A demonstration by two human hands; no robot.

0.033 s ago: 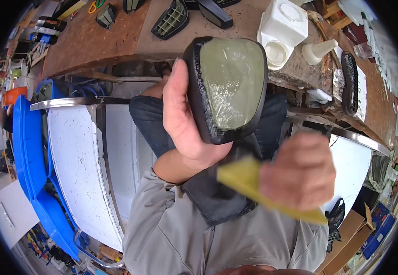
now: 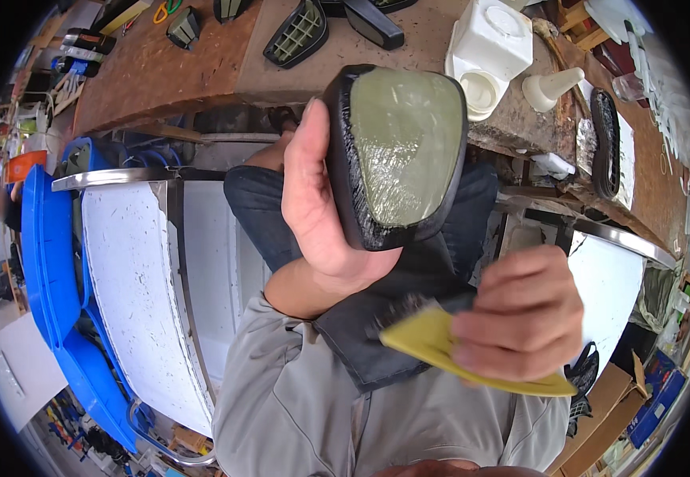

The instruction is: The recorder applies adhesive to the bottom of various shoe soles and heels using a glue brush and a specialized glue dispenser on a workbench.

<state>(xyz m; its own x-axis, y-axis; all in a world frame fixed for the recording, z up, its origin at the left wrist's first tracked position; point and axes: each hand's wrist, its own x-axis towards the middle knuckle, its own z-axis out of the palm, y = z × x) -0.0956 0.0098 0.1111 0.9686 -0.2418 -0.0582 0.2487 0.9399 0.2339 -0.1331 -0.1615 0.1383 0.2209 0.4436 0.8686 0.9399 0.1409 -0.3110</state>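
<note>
Upright in my left hand (image 2: 309, 203), whose fingers wrap behind it, is a black-covered shoe heel (image 2: 405, 151). Its broad olive-green face is turned up and looks glossy, and a rough, scuffed black border runs down the left side and along the bottom. My right hand (image 2: 520, 314) is closed around a yellow-handled brush (image 2: 416, 338). Dark, blurred bristles show at the brush's left end, below the heel and apart from it.
On the bench ahead lie similar black pieces with green lattice (image 2: 297, 36), a white plastic container (image 2: 492, 44) and a white nozzle (image 2: 552, 87). A black brush (image 2: 605, 143) lies at the right. White panels (image 2: 134, 294) and blue plastic bins (image 2: 47, 262) stand to my left.
The brush has tipped and moved slightly down, bringing its dark bristles into sight. The heel has shifted very slightly to the right; my left hand still holds it.
</note>
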